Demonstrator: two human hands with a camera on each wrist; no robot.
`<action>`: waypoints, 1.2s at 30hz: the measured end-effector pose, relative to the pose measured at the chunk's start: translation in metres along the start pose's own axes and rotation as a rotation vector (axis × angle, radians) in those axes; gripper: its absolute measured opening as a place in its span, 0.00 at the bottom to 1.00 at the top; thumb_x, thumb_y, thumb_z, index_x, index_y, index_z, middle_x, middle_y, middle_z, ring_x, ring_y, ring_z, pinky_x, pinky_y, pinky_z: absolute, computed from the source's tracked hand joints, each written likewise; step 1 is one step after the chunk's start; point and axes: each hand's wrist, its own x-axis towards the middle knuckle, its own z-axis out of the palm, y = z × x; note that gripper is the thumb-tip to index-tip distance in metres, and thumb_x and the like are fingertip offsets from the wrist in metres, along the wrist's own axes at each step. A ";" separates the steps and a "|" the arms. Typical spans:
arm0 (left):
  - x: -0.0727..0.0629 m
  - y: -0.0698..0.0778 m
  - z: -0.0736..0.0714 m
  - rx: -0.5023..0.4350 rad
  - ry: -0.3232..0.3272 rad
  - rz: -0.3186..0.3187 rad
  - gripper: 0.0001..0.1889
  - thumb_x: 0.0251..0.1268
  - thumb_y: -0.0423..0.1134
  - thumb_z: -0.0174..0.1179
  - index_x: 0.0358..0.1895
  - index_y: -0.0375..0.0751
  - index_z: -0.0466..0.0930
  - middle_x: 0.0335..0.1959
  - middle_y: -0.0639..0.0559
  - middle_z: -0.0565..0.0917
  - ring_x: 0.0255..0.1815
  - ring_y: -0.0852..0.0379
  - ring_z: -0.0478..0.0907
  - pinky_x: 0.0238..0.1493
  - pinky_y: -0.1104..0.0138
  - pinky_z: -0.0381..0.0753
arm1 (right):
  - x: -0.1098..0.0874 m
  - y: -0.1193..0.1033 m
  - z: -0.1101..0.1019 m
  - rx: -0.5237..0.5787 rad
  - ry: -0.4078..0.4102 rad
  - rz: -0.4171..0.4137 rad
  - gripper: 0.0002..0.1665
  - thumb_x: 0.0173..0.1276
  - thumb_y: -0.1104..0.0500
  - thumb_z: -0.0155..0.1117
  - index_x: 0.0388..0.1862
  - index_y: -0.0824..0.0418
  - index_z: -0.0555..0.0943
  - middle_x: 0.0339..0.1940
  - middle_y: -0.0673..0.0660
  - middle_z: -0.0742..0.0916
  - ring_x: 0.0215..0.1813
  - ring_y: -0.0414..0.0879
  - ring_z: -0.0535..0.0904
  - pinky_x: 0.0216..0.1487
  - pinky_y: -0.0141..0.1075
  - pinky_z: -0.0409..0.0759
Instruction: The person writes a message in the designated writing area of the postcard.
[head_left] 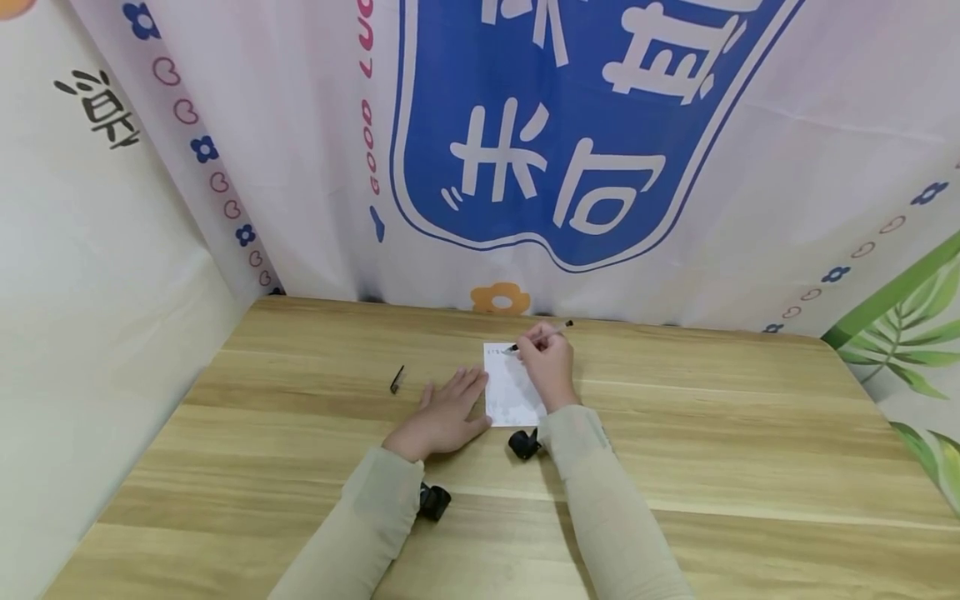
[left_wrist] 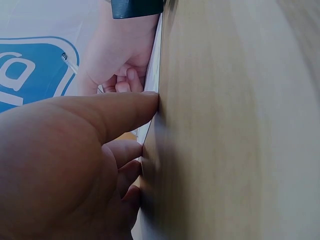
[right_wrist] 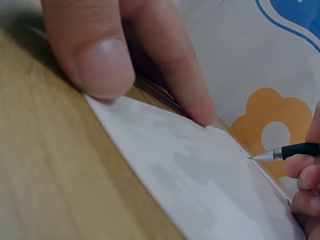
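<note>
A small white sheet of paper (head_left: 512, 396) lies on the wooden table, with a short row of dark marks along its top edge. My right hand (head_left: 549, 367) pinches a pen (head_left: 551, 331) with a clear barrel and black grip; in the right wrist view the pen's metal tip (right_wrist: 262, 156) meets the paper near its far edge. My left hand (head_left: 444, 417) lies flat with fingers spread at the sheet's left side. Its thumb (right_wrist: 105, 67) and a fingertip press the paper's edge in the right wrist view.
A black pen cap (head_left: 397, 380) lies left of the paper. Black wrist cameras (head_left: 434, 502) sit at both cuffs. Behind the table (head_left: 735, 450) hangs a printed cloth (head_left: 315, 167) with a blue shield, and another cloth covers the left side.
</note>
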 end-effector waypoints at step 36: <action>0.000 -0.004 0.001 -0.026 0.005 0.032 0.37 0.80 0.49 0.51 0.83 0.40 0.46 0.84 0.45 0.44 0.84 0.45 0.35 0.76 0.37 0.29 | -0.016 -0.008 -0.037 0.765 0.017 0.167 0.10 0.74 0.69 0.51 0.30 0.61 0.72 0.17 0.54 0.80 0.15 0.38 0.68 0.15 0.25 0.61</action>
